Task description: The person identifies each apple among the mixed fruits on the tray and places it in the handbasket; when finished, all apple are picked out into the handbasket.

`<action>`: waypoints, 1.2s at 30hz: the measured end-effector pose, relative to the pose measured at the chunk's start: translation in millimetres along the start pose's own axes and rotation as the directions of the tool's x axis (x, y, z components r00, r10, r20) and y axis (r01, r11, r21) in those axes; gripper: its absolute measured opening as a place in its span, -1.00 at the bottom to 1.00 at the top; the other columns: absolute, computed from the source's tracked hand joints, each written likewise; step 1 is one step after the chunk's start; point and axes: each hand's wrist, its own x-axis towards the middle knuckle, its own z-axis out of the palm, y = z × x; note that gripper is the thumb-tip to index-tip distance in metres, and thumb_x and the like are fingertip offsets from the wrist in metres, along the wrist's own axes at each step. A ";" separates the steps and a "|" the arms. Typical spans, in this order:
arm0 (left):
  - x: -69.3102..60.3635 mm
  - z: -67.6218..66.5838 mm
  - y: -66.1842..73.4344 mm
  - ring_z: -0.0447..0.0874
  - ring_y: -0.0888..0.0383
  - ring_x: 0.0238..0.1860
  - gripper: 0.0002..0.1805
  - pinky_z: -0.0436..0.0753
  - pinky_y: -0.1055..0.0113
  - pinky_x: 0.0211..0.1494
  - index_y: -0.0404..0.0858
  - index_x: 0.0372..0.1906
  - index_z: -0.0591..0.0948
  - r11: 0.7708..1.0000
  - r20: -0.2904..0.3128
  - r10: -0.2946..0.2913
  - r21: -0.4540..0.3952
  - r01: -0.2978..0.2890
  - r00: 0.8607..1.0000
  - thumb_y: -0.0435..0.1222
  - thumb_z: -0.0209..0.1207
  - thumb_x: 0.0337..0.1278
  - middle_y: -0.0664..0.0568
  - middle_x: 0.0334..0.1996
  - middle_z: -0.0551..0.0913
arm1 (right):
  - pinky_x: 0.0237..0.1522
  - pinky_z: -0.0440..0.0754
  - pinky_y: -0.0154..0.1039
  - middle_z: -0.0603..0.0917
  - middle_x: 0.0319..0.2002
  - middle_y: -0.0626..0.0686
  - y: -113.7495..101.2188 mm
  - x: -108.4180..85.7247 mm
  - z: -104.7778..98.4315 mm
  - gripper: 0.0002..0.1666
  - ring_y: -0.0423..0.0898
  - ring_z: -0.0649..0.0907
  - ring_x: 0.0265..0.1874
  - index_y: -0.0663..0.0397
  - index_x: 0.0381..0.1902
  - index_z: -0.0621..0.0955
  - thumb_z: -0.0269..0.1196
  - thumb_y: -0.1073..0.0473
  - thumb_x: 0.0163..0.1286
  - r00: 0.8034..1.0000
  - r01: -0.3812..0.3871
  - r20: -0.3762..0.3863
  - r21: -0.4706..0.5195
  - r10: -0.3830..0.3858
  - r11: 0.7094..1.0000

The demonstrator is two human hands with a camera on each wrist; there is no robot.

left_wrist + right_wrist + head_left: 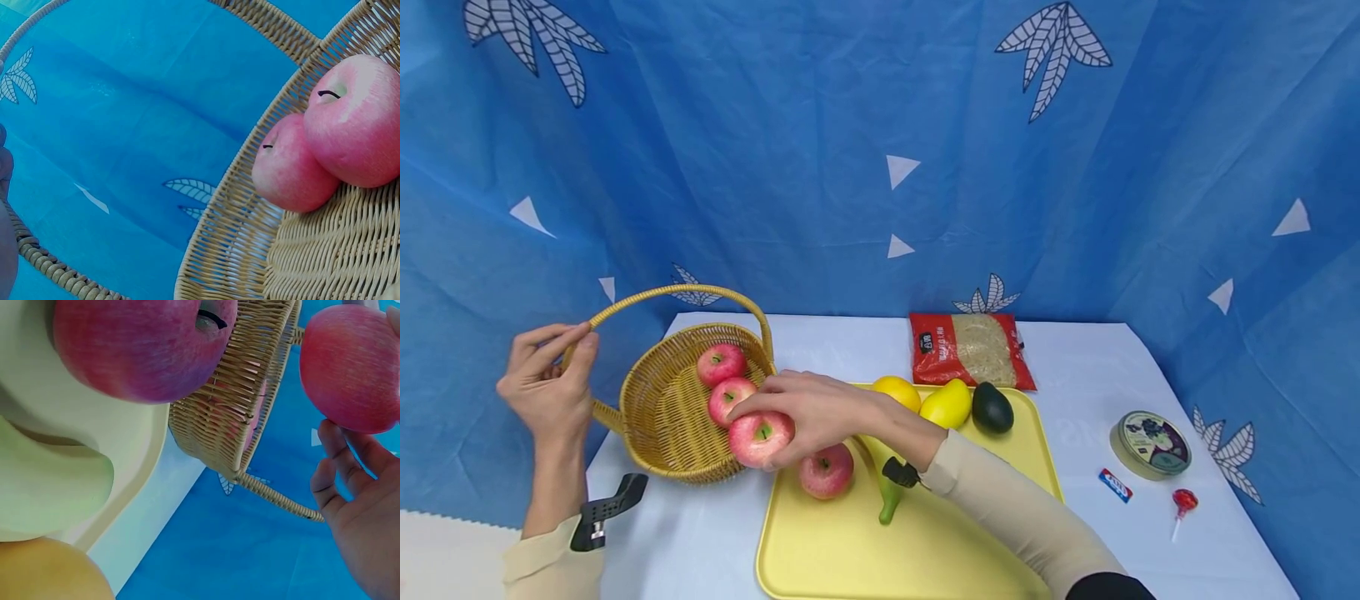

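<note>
While our left hand (550, 379) pinches the arched handle (700, 290) of the wicker basket (673, 421), our right hand (812, 408) grips a red apple (760, 442) at the basket's right rim; two apples (721, 364) lie inside; if we release too soon, ours might clip that rim and roll onto the yellow tray (820, 558).

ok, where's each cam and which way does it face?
Head: head-worn, forward and down at basket and tray; left hand, right hand show.
Left wrist: worn there, into basket at two apples; left hand partly shows.
Right wrist: worn there, toward basket's outside; right hand partly shows.
Head and right wrist share the held apple.
</note>
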 end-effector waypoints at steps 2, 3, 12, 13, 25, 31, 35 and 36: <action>-0.1 -0.3 -0.1 0.58 0.27 -0.17 -0.83 0.56 0.66 -0.23 -0.58 -0.24 0.73 1.000 -0.001 0.000 0.004 0.000 1.000 -0.54 0.38 0.03 0.18 -0.27 0.68 | 0.09 0.31 -0.47 0.41 0.03 -0.35 0.4 2.9 0.9 -0.16 -0.39 0.35 -0.02 -0.58 0.41 0.37 0.31 -0.42 0.16 1.000 0.000 0.013 0.002 0.000 1.000; -0.1 -0.4 -0.3 0.58 0.27 -0.17 -0.83 0.56 0.66 -0.22 -0.58 -0.24 0.73 1.000 -0.001 -0.001 0.003 0.001 1.000 -0.54 0.38 0.03 0.18 -0.26 0.69 | 0.07 0.32 -0.47 0.41 0.03 -0.36 0.7 4.1 1.2 -0.15 -0.38 0.36 -0.03 -0.57 0.42 0.37 0.32 -0.41 0.16 1.000 0.001 0.017 0.003 -0.001 1.000; -0.3 -1.5 -1.5 0.59 0.26 -0.16 -0.83 0.57 0.65 -0.20 -0.58 -0.25 0.73 1.000 -0.002 0.002 -0.009 -0.002 1.000 -0.54 0.38 0.03 0.17 -0.27 0.69 | -0.01 0.37 -0.46 0.41 0.05 -0.32 3.9 12.7 -0.1 -0.09 -0.35 0.38 -0.05 -0.53 0.46 0.34 0.33 -0.42 0.16 0.999 -0.020 0.032 0.003 0.020 1.000; -0.2 -1.5 -1.4 0.59 0.26 -0.17 -0.83 0.57 0.64 -0.20 -0.59 -0.25 0.73 1.000 -0.002 0.003 -0.009 -0.003 1.000 -0.54 0.38 0.03 0.17 -0.27 0.69 | -0.01 0.37 -0.45 0.41 0.06 -0.31 4.2 13.3 -0.4 -0.09 -0.35 0.38 -0.05 -0.52 0.46 0.34 0.32 -0.43 0.16 0.999 -0.021 0.032 -0.002 0.021 1.000; 0.0 -1.1 -1.3 0.58 0.25 -0.16 -0.83 0.58 0.65 -0.21 -0.58 -0.24 0.73 1.000 0.005 -0.004 -0.001 0.004 1.000 -0.54 0.38 0.04 0.16 -0.27 0.69 | -0.04 0.40 -0.47 0.44 0.04 -0.29 8.0 22.7 -0.4 -0.10 -0.36 0.40 -0.04 -0.53 0.46 0.34 0.32 -0.39 0.16 0.999 -0.034 0.037 0.005 0.034 0.999; 0.3 -1.0 -2.2 0.58 0.24 -0.17 -0.84 0.58 0.64 -0.20 -0.59 -0.25 0.73 1.000 0.002 -0.005 -0.005 0.005 1.000 -0.55 0.37 0.04 0.16 -0.27 0.69 | 0.03 0.38 -0.46 0.45 0.08 -0.29 12.0 32.7 -0.6 -0.15 -0.38 0.40 0.00 -0.55 0.44 0.35 0.31 -0.39 0.19 0.999 -0.022 0.044 0.000 0.022 1.000; 0.3 -0.9 -2.1 0.58 0.24 -0.17 -0.84 0.58 0.64 -0.20 -0.59 -0.25 0.73 1.000 0.002 -0.005 -0.010 0.005 1.000 -0.56 0.37 0.03 0.15 -0.27 0.69 | 0.11 0.35 -0.45 0.45 0.12 -0.32 15.2 37.7 0.5 -0.16 -0.41 0.40 0.04 -0.55 0.42 0.37 0.30 -0.44 0.19 0.999 -0.020 0.049 0.010 0.019 1.000; 0.5 -0.9 -2.0 0.58 0.24 -0.17 -0.83 0.58 0.64 -0.20 -0.59 -0.25 0.73 1.000 0.002 -0.005 -0.011 0.005 1.000 -0.56 0.37 0.03 0.15 -0.27 0.69 | 0.12 0.35 -0.44 0.45 0.12 -0.32 15.7 38.8 0.9 -0.17 -0.41 0.40 0.05 -0.54 0.41 0.38 0.30 -0.44 0.20 0.999 -0.015 0.048 0.015 0.015 1.000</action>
